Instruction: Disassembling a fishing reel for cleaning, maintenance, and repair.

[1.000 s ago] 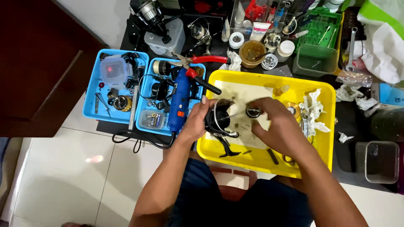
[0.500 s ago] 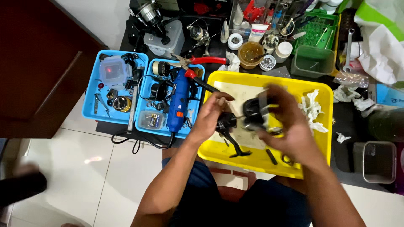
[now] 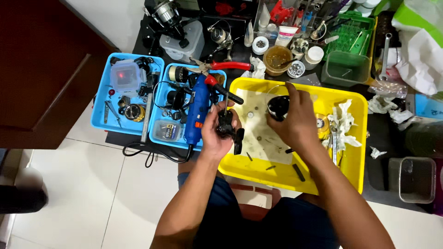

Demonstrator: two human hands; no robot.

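Observation:
My left hand (image 3: 217,131) grips a black fishing reel body (image 3: 227,127) over the left rim of the yellow tray (image 3: 353,159), its handle arm hanging down toward the tray. My right hand (image 3: 295,121) holds a black round spool (image 3: 278,107) above the white paper (image 3: 258,138) lining the tray. The two parts are apart, about a hand's width between them. Small screws and black bits lie on the paper under both hands.
Two blue bins (image 3: 105,121) of tools and parts sit at the left, with a blue power tool (image 3: 197,110) and red-handled pliers (image 3: 221,67). Jars, a green basket (image 3: 353,55) and other reels stand behind. Crumpled tissue (image 3: 344,123) lies in the tray's right side. A clear box (image 3: 415,179) sits right.
The spool has come off the reel body: my right hand carried it right and back, while my left hand drew the body toward the tray's left rim.

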